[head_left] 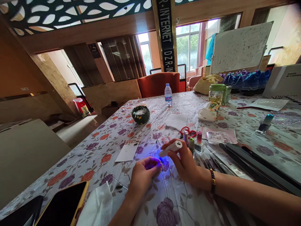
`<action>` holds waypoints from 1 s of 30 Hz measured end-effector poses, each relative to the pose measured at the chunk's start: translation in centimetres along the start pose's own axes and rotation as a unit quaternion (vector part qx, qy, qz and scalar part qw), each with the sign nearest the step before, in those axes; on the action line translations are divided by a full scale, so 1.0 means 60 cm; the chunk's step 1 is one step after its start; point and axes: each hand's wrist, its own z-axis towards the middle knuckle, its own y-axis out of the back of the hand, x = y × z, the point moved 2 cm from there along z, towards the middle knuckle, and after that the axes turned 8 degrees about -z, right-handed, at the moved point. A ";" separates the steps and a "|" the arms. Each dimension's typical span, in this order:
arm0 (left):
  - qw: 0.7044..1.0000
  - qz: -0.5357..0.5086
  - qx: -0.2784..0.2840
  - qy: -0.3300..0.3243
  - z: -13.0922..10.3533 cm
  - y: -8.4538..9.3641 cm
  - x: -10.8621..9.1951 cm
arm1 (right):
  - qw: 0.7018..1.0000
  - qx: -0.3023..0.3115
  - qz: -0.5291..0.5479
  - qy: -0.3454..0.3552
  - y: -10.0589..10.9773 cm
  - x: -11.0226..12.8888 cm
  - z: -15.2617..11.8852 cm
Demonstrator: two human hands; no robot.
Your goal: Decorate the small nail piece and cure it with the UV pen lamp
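My right hand [187, 164] grips a small white handheld UV lamp [171, 148], which casts blue-violet light downward. Just below and left of it, my left hand [142, 172] is closed in a pinch, fingertips lit blue. Whatever sits between those fingertips is too small to make out. Beyond the right hand stand several nail polish bottles, among them a pink-capped bottle [199, 138] and a green-capped bottle [191, 143]. Red-handled scissors [188, 132] lie behind them. A white card [127, 152] rests on the flowered tablecloth [94, 147] past the left hand.
At front left lie a yellow-cased phone [62, 205] and a white tissue [97, 205]. Dark strips [258, 163] and thin tools lie to the right. Farther back are a dark woven basket [140, 114], a water bottle [168, 94], a green-lidded jar [216, 95] and a teal-capped bottle [265, 123].
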 end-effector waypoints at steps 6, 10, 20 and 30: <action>1.000 0.012 -0.009 -0.006 0.000 0.000 -0.003 | 1.000 0.006 -0.014 0.011 0.002 0.003 -0.001; 1.000 0.004 -0.009 -0.018 0.002 0.002 0.000 | 1.000 0.009 -0.014 -0.013 0.002 0.003 -0.002; 1.000 0.017 -0.009 -0.012 0.003 0.003 0.003 | 1.000 -0.007 -0.022 0.002 -0.001 -0.001 -0.001; 1.000 0.013 -0.007 0.001 -0.001 0.000 -0.003 | 0.999 0.003 -0.043 -0.006 0.000 -0.002 0.001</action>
